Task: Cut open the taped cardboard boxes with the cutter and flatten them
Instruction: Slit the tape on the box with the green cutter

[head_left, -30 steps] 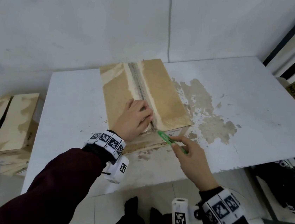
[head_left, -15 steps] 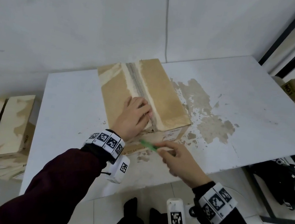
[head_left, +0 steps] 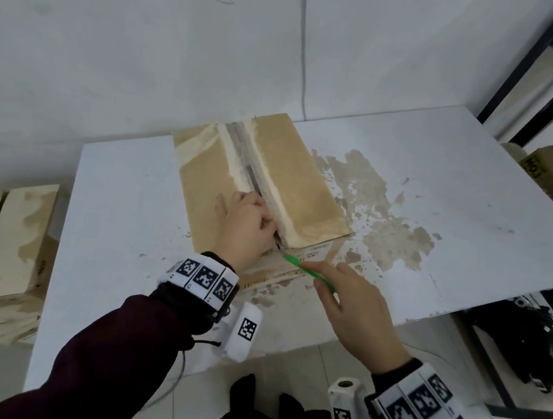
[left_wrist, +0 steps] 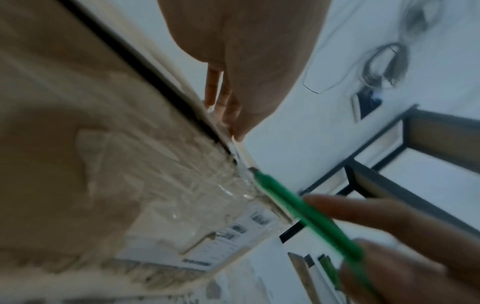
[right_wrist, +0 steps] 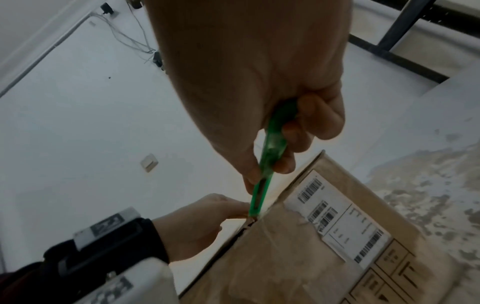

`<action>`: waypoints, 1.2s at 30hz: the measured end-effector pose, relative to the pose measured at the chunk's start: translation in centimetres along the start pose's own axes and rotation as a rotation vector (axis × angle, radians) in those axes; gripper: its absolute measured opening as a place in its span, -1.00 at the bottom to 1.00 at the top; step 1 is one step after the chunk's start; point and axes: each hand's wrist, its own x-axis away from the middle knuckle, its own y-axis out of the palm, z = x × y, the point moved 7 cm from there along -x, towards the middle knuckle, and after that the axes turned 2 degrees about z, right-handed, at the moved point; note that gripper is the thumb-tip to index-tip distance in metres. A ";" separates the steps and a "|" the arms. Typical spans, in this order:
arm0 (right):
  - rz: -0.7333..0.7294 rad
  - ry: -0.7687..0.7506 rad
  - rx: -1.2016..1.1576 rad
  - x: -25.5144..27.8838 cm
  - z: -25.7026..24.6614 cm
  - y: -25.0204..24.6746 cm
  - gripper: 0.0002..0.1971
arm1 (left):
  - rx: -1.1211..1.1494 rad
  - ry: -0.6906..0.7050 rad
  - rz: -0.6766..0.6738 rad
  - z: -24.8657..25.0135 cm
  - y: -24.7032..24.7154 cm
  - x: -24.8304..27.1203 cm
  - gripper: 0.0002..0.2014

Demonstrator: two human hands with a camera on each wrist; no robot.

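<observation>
On the white bench (head_left: pixel 121 226) sits the taped box (head_left: pixel 304 192), left hand (head_left: pixel 245 230) pressing its top; right hand (head_left: pixel 356 311) grips the green cutter (head_left: pixel 306 270), tip at the seam's near end; the barcode label (right_wrist: pixel 345 218) is unreadable

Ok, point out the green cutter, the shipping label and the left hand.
green cutter (right_wrist: pixel 270 148): right wrist view, on the handle below the fingers.
shipping label (right_wrist: pixel 340 218): right wrist view, on the label's middle.
left hand (head_left: pixel 247 230): head view, on the back of the hand.

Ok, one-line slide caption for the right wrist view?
Right hand sets the green cutter at the box seam's near end while the left hand steadies it.
</observation>
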 end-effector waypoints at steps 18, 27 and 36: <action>0.030 0.044 -0.009 0.2 1.1 0.6 -0.57 | 0.382 -0.169 0.097 -1.2 0.6 0.9 -0.81; 0.043 -0.013 0.002 -0.2 0.6 0.4 -0.58 | 0.409 -0.146 0.127 -1.0 0.5 0.9 -0.81; 0.010 -0.024 -0.026 -1.1 0.4 1.6 -0.58 | 0.438 -0.155 0.143 -0.9 0.4 1.1 -0.82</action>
